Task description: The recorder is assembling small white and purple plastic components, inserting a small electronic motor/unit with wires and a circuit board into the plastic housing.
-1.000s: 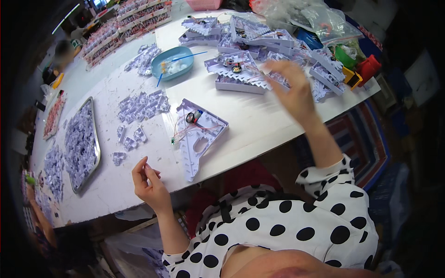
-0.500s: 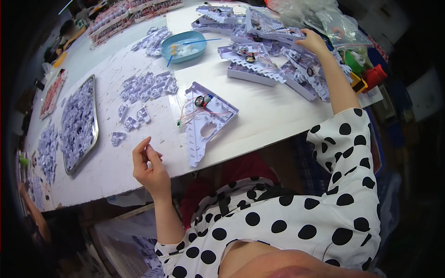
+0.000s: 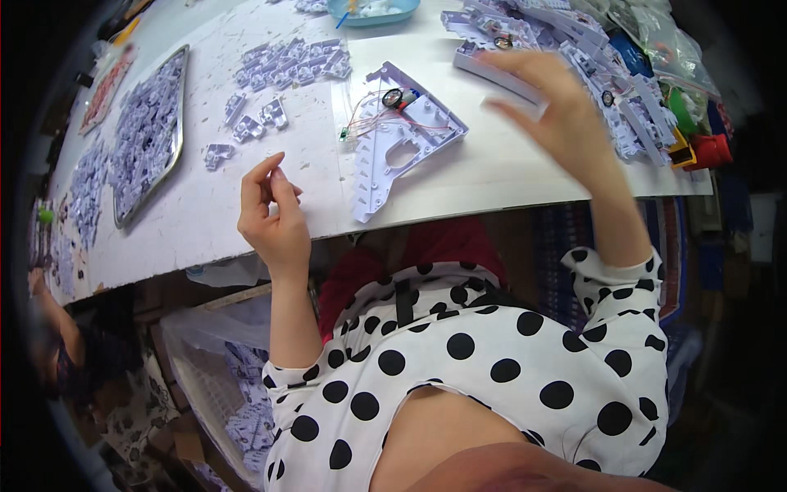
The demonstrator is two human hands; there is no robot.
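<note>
My left hand (image 3: 275,215) hovers at the table's front edge, its fingers loosely curled and the thumb a little apart, with nothing visible in it. Right of it lies a pale lilac triangular plastic housing (image 3: 379,170), open side up. A motor with a black ring (image 3: 393,98), thin red wires and a small green circuit board (image 3: 344,133) rest in or beside it. My right hand (image 3: 557,115) is blurred by motion, thumb and fingers spread, nothing seen between them. It hangs over the white sheet, in front of a long lilac housing (image 3: 500,75) at the pile's near side.
Stacked housings with wires (image 3: 566,37) crowd the back right, beside plastic bags (image 3: 664,41) and a red container (image 3: 709,152). Small lilac parts (image 3: 287,64) lie left of centre, and more fill a metal tray (image 3: 182,115). A blue bowl (image 3: 381,18) stands at the back. Another person's arm (image 3: 61,320) shows far left.
My right hand has left the housing pile and come back toward me, opening. My left hand keeps nearly the same pose. The view has tipped down, so the table sits higher in the picture.
</note>
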